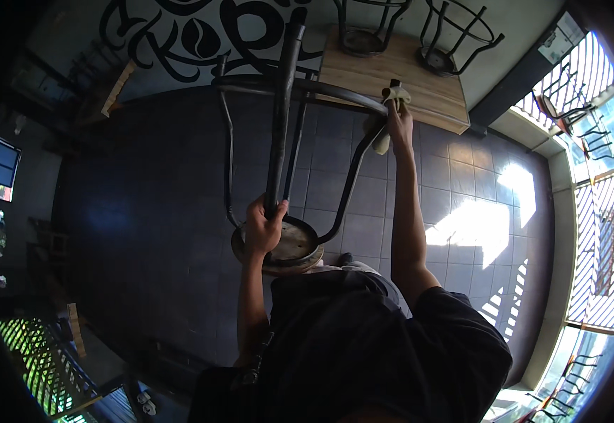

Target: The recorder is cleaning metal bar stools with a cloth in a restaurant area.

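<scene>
Grey tiled floor: spreads across the middle, with sunlit patches toward 3 o'clock.
Wooden worktop: at 1 o'clock, near the wall, bearing upturned stools.
Held stool: upside down before the person, its round seat just below the centre and its dark tubular legs rising toward 12 o'clock, joined by a curved ring.
Stool's feel: probably moderately heavy and stiff, hard to damage; the smooth tubes may turn or slip in a loose grasp.
Stool's best hold: likely a leg close to the seat, where the weight seems to gather, leaving the far ends free.
Left hand: just left of the centre, toward 8 o'clock, fingers curled round the nearest leg beside the seat.
Right hand: at half past 1, fingers pinching the cloth against a leg near its foot.
Pale cloth: soft, thin-looking, bunched at that leg, one end hanging toward 7 o'clock.
</scene>
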`<state>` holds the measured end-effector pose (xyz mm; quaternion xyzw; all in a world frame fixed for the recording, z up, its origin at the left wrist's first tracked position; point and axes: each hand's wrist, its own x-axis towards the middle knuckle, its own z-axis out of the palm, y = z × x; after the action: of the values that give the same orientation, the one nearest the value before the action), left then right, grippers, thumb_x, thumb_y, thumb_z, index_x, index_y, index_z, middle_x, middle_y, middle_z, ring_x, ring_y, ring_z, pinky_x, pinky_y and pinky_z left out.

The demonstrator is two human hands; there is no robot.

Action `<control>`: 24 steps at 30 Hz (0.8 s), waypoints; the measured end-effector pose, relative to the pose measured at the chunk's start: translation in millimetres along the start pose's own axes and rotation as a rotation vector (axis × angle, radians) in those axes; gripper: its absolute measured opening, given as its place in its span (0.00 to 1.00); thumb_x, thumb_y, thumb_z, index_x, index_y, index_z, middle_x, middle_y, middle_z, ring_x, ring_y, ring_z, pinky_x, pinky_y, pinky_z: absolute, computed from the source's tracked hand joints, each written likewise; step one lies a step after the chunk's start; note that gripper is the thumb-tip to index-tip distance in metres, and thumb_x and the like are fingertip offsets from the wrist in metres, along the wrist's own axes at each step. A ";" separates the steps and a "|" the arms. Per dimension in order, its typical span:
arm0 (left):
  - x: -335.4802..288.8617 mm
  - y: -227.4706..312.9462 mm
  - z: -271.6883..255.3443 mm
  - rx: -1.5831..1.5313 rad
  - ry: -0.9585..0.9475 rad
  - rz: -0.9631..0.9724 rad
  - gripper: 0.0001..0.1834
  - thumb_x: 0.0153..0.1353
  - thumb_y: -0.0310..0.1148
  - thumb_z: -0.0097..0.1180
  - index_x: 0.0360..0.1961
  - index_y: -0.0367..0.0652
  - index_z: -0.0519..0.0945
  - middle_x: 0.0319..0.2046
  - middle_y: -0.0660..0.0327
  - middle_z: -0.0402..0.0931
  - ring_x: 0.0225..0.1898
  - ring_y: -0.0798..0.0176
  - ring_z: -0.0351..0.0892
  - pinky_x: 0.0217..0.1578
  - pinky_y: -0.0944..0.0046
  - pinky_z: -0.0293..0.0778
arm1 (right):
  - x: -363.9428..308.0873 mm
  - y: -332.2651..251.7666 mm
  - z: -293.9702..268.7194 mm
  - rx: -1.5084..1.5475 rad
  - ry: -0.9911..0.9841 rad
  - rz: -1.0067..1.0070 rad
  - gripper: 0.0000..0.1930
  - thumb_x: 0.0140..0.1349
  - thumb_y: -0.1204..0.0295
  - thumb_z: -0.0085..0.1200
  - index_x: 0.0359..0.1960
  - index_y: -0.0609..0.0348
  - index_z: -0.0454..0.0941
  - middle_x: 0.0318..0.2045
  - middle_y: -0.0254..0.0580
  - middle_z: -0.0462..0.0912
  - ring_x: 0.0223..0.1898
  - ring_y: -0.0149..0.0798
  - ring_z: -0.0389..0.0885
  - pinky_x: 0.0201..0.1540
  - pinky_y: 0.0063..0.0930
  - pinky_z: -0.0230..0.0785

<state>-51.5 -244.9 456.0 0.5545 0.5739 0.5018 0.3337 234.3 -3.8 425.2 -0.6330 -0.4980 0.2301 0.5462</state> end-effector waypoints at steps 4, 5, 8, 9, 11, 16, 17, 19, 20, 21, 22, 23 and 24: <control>5.5 -17.2 -11.4 -0.014 0.008 0.016 0.17 0.61 0.31 0.56 0.17 0.41 0.66 0.11 0.69 0.56 0.15 0.74 0.54 0.18 0.66 0.51 | -12.4 -4.2 -0.8 -0.038 0.009 -0.055 0.24 0.67 0.54 0.45 0.32 0.68 0.77 0.22 0.52 0.78 0.28 0.41 0.78 0.32 0.34 0.67; 8.8 -21.5 -13.4 -0.033 -0.007 0.008 0.17 0.61 0.31 0.56 0.17 0.41 0.66 0.11 0.69 0.56 0.15 0.74 0.54 0.18 0.66 0.51 | -9.5 4.5 -4.0 0.016 0.050 -0.065 0.25 0.69 0.55 0.43 0.29 0.69 0.77 0.19 0.46 0.77 0.25 0.32 0.74 0.28 0.31 0.65; 12.4 -33.6 -23.9 -0.100 -0.024 -0.056 0.17 0.61 0.31 0.56 0.17 0.41 0.66 0.11 0.69 0.56 0.15 0.74 0.54 0.19 0.66 0.52 | -26.6 -4.3 -6.3 0.520 0.160 -0.094 0.21 0.70 0.59 0.41 0.40 0.66 0.79 0.31 0.40 0.83 0.33 0.30 0.79 0.37 0.25 0.69; 14.4 -33.8 -27.4 -0.104 -0.026 -0.053 0.17 0.61 0.31 0.56 0.17 0.41 0.66 0.11 0.69 0.56 0.15 0.74 0.54 0.19 0.66 0.52 | -29.6 -14.4 -6.0 0.554 0.119 -0.199 0.20 0.71 0.62 0.39 0.46 0.66 0.78 0.40 0.38 0.82 0.38 0.29 0.78 0.42 0.23 0.69; 18.6 -33.6 -34.3 -0.108 -0.052 -0.072 0.17 0.61 0.31 0.56 0.17 0.41 0.66 0.12 0.69 0.56 0.16 0.75 0.54 0.19 0.66 0.52 | -31.8 -35.3 -5.1 0.410 -0.072 -0.371 0.18 0.70 0.64 0.41 0.48 0.66 0.76 0.44 0.38 0.80 0.42 0.28 0.76 0.43 0.22 0.68; 29.3 -29.0 -39.2 -0.126 -0.134 -0.023 0.17 0.62 0.31 0.56 0.17 0.41 0.66 0.12 0.69 0.56 0.16 0.75 0.54 0.19 0.67 0.53 | -15.0 -42.2 -2.3 0.353 -0.009 -0.137 0.15 0.62 0.69 0.54 0.47 0.64 0.73 0.42 0.41 0.77 0.41 0.32 0.77 0.45 0.23 0.68; 29.1 -28.1 -40.4 -0.113 -0.141 -0.003 0.17 0.62 0.30 0.56 0.17 0.41 0.66 0.12 0.70 0.56 0.16 0.75 0.54 0.19 0.67 0.53 | -9.1 -33.6 -1.8 0.390 -0.071 -0.088 0.16 0.63 0.67 0.54 0.48 0.64 0.72 0.42 0.40 0.78 0.41 0.31 0.76 0.45 0.23 0.68; 30.5 -23.2 -39.7 -0.139 -0.154 0.010 0.17 0.62 0.30 0.56 0.17 0.41 0.66 0.12 0.70 0.56 0.16 0.75 0.54 0.19 0.67 0.52 | 11.4 -31.7 -20.0 0.422 -0.376 0.030 0.22 0.66 0.58 0.51 0.51 0.65 0.72 0.44 0.39 0.77 0.43 0.30 0.75 0.46 0.22 0.68; 31.4 -20.9 -39.2 -0.159 -0.161 0.017 0.17 0.62 0.30 0.56 0.18 0.41 0.66 0.12 0.70 0.56 0.16 0.75 0.54 0.19 0.67 0.52 | 19.9 -34.0 -21.2 0.420 -0.371 0.027 0.22 0.66 0.58 0.51 0.51 0.65 0.72 0.44 0.39 0.77 0.43 0.30 0.75 0.46 0.22 0.68; 31.8 -23.6 -39.2 -0.160 -0.165 0.023 0.17 0.62 0.30 0.56 0.18 0.41 0.66 0.12 0.70 0.56 0.16 0.75 0.54 0.19 0.67 0.52 | 25.8 -39.7 -20.8 0.378 -0.287 0.084 0.25 0.66 0.53 0.47 0.51 0.65 0.72 0.45 0.39 0.77 0.45 0.31 0.74 0.47 0.23 0.68; 31.7 -28.8 -39.1 -0.144 -0.150 0.032 0.17 0.62 0.30 0.56 0.18 0.41 0.66 0.12 0.70 0.56 0.16 0.75 0.54 0.19 0.67 0.52 | 30.7 -44.8 -21.4 0.336 -0.203 0.142 0.29 0.67 0.48 0.43 0.51 0.65 0.73 0.46 0.39 0.77 0.46 0.31 0.73 0.49 0.24 0.68; 27.4 -33.8 -48.3 -0.111 -0.113 0.026 0.17 0.62 0.31 0.56 0.18 0.41 0.66 0.12 0.70 0.56 0.16 0.75 0.54 0.19 0.67 0.52 | 26.1 -51.6 -4.1 0.510 -0.205 0.100 0.32 0.67 0.45 0.41 0.50 0.66 0.73 0.44 0.39 0.77 0.45 0.31 0.73 0.48 0.25 0.67; 23.3 -38.0 -54.9 -0.095 -0.096 0.016 0.17 0.62 0.31 0.56 0.18 0.41 0.66 0.12 0.70 0.56 0.16 0.75 0.54 0.19 0.67 0.52 | 20.8 -58.7 13.0 0.686 -0.204 0.062 0.34 0.66 0.41 0.38 0.49 0.66 0.74 0.42 0.38 0.77 0.44 0.31 0.72 0.48 0.26 0.66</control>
<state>-118.3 -229.1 439.1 0.5661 0.5282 0.5040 0.3827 209.4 15.1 480.7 -0.4012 -0.4244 0.4622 0.6673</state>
